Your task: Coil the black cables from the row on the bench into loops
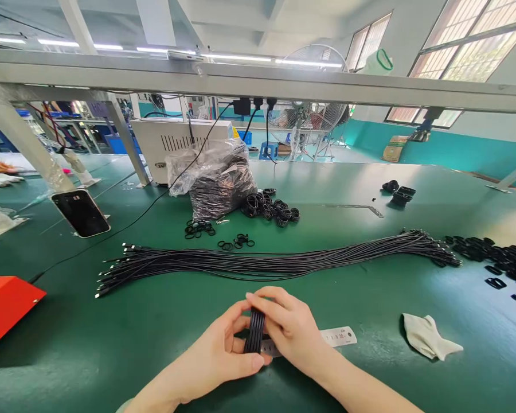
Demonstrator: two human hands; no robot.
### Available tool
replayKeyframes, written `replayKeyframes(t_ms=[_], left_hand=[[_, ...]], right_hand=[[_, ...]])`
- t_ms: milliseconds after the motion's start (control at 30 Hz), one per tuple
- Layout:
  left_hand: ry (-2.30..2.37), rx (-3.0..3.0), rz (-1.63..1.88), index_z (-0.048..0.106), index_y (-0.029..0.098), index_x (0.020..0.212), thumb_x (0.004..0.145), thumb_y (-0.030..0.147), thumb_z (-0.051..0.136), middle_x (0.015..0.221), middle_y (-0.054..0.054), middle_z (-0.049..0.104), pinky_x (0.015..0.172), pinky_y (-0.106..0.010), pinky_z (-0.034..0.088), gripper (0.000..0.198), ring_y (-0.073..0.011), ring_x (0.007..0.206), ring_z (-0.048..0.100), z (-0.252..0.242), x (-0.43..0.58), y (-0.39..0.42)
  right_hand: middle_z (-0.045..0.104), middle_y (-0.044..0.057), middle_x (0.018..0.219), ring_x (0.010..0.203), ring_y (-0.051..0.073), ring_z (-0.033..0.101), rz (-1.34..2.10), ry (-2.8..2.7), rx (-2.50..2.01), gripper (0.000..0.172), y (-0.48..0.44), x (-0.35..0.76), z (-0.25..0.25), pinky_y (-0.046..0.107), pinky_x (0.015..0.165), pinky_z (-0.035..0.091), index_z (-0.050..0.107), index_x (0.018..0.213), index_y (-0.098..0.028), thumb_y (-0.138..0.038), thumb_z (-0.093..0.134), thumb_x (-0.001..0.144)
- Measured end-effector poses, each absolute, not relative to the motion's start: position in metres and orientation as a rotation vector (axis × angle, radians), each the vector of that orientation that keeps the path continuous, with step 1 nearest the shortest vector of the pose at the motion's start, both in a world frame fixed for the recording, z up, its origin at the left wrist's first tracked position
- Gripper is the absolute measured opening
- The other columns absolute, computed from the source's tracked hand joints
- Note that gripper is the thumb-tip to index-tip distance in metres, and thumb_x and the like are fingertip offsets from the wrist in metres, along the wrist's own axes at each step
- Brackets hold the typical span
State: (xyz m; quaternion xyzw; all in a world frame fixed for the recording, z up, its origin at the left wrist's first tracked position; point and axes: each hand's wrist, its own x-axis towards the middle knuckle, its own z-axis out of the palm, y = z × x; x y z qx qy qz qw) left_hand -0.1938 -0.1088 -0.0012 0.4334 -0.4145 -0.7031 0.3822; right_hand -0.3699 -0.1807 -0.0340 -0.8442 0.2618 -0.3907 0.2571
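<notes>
My left hand (pixel 227 347) is closed around a small coil of black cable (pixel 254 331), its turns lying side by side, with the thumb along the lower end. From the other side my right hand (pixel 290 327) grips the upper end of the coil with its fingertips. Under my right hand lies a steel ruler (pixel 339 336), partly covered by it. Beyond both hands a long bundle of black cables (pixel 258 264) with metal-tipped plugs stretches across the green table. Small black rings (pixel 236 241) lie behind that bundle.
A phone (pixel 81 213) leans at the left, above a red device (pixel 8 312). Further back are a plastic-wrapped pile (pixel 221 189), black coils (pixel 279 209) and a white machine (pixel 155 143). Black oval pieces (pixel 499 255) and a pale cloth scrap (pixel 430 336) lie right.
</notes>
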Motion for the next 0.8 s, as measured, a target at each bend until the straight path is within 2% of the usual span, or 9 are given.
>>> replayKeyframes(t_ms=[67,133,167,233,367,433,533,667,800], left_hand=[[-1.06,1.156,-1.722,0.041,0.03,0.134,0.076,0.016,0.072,0.121,-0.008,0.056,0.083,-0.033,0.051,0.067,-0.0197,0.095,0.067,-0.003,-0.196,-0.11],[-1.067,1.206,-1.656,0.043,0.03,0.132,0.076,0.014,0.071,0.123,-0.007,0.056,0.087,-0.034,0.049,0.064,-0.0188,0.094,0.067,-0.005,-0.199,-0.112],[-1.068,1.223,-1.637,0.045,0.029,0.13,0.076,0.014,0.07,0.123,-0.007,0.056,0.087,-0.034,0.049,0.061,-0.0186,0.094,0.066,-0.006,-0.2,-0.112],[-1.073,1.237,-1.613,0.047,0.028,0.126,0.077,0.012,0.068,0.124,-0.007,0.056,0.085,-0.034,0.05,0.056,-0.0176,0.092,0.066,-0.009,-0.203,-0.112],[-1.081,1.245,-1.574,0.048,0.028,0.124,0.076,0.011,0.067,0.123,-0.006,0.058,0.084,-0.033,0.051,0.054,-0.0163,0.089,0.065,-0.015,-0.205,-0.113],[-1.094,1.226,-1.594,0.049,0.028,0.123,0.076,0.01,0.068,0.121,-0.005,0.059,0.087,-0.034,0.05,0.054,-0.0172,0.092,0.065,-0.017,-0.205,-0.113],[-1.071,1.183,-1.628,0.049,0.028,0.122,0.075,0.012,0.07,0.119,-0.005,0.059,0.086,-0.036,0.052,0.054,-0.0171,0.089,0.066,-0.019,-0.203,-0.114],[-0.989,1.179,-1.582,0.05,0.029,0.122,0.071,0.015,0.075,0.127,-0.007,0.054,0.082,-0.035,0.054,0.058,-0.0202,0.094,0.066,-0.02,-0.202,-0.115],[-0.97,1.207,-1.571,0.05,0.029,0.121,0.069,0.018,0.077,0.128,-0.008,0.054,0.084,-0.037,0.054,0.06,-0.0255,0.103,0.065,-0.019,-0.205,-0.116]], right_hand=[[0.063,0.006,0.103,0.075,0.014,0.059,-0.971,0.845,-1.899,0.032,-0.178,-0.369,-0.03,0.028,0.066,0.044,0.052,0.121,-0.024,-0.02,0.044,0.09],[0.059,-0.001,0.075,0.058,0.011,0.051,-0.821,0.928,-1.545,0.018,-0.175,-0.368,-0.026,0.025,0.056,0.04,0.05,0.105,-0.022,-0.034,0.049,0.091],[0.052,-0.005,0.062,0.052,0.011,0.046,-0.739,0.934,-1.417,0.02,-0.174,-0.368,-0.024,0.023,0.052,0.036,0.049,0.096,-0.021,-0.041,0.05,0.092],[0.042,-0.008,0.052,0.047,0.009,0.036,-0.625,0.901,-1.252,0.031,-0.17,-0.366,-0.022,0.021,0.047,0.029,0.046,0.088,-0.021,-0.051,0.051,0.09],[0.045,-0.008,0.064,0.046,0.005,0.03,-0.631,0.858,-1.085,0.042,-0.165,-0.36,-0.019,0.019,0.044,0.023,0.044,0.087,-0.021,-0.05,0.072,0.075],[0.043,-0.009,0.062,0.045,0.004,0.029,-0.583,0.827,-1.068,0.045,-0.166,-0.361,-0.018,0.019,0.044,0.022,0.043,0.081,-0.021,-0.049,0.076,0.071],[0.042,-0.009,0.051,0.042,0.005,0.029,-0.446,0.786,-1.136,0.042,-0.172,-0.368,-0.015,0.02,0.043,0.022,0.047,0.08,-0.019,-0.055,0.069,0.077],[0.052,-0.004,0.056,0.044,0.007,0.037,-0.374,0.753,-1.17,0.043,-0.181,-0.375,-0.019,0.02,0.044,0.027,0.055,0.091,-0.017,-0.059,0.058,0.083],[0.047,-0.006,0.055,0.044,0.007,0.036,-0.455,0.814,-1.21,0.045,-0.18,-0.371,-0.029,0.02,0.044,0.027,0.052,0.09,-0.019,-0.064,0.047,0.088]])
